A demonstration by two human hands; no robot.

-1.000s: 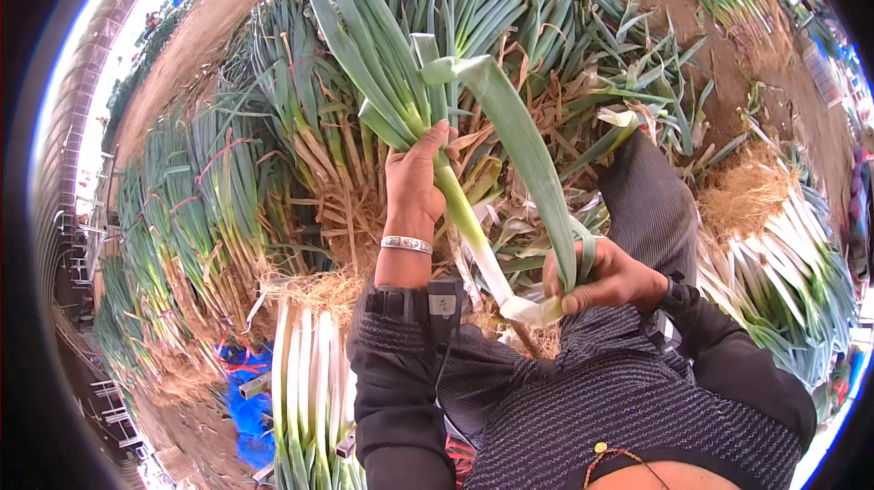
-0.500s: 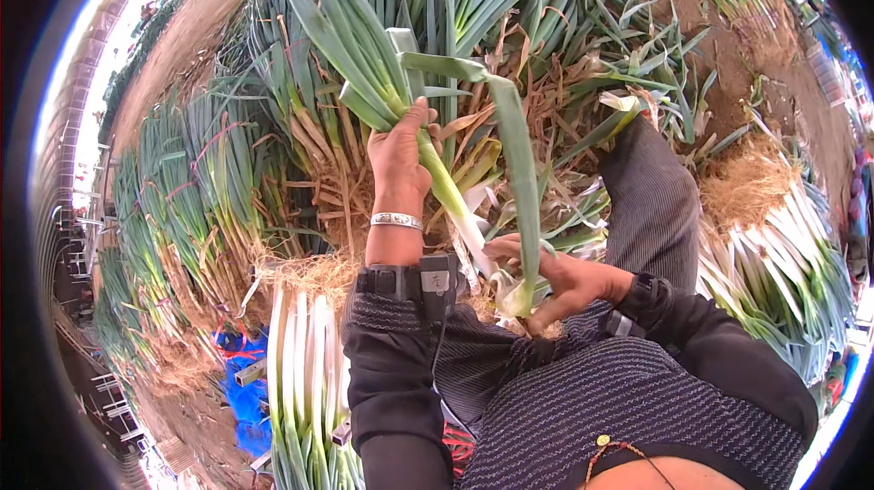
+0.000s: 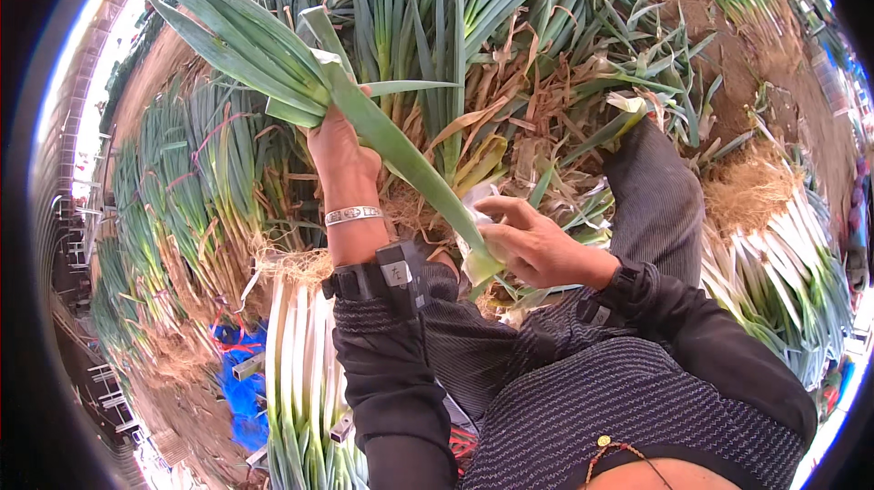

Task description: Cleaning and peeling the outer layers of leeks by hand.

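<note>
My left hand (image 3: pixel 346 148) is wrapped round a leek (image 3: pixel 259 53) just below where its green leaves fan out. The leek tilts, with its leaf tips toward the upper left. One broad loose leaf (image 3: pixel 401 148) slants down across the front, with its pale base low beside my right hand (image 3: pixel 542 244). My right fingers are curled and closed at the lower white part, which the leaf and fingers partly hide.
Untrimmed leeks (image 3: pixel 196 176) stand in tied bundles at the left and far side. Dry brown leaves (image 3: pixel 537 107) lie ahead. White-stemmed leeks are stacked at near left (image 3: pixel 300 353) and right (image 3: pixel 774 262). A blue plastic sheet (image 3: pixel 244 390) lies at near left.
My left hand has moved left, tilting the leek further over. My right hand has risen a little from the leek's root end. The bent leaf now lies straight across the stem.
</note>
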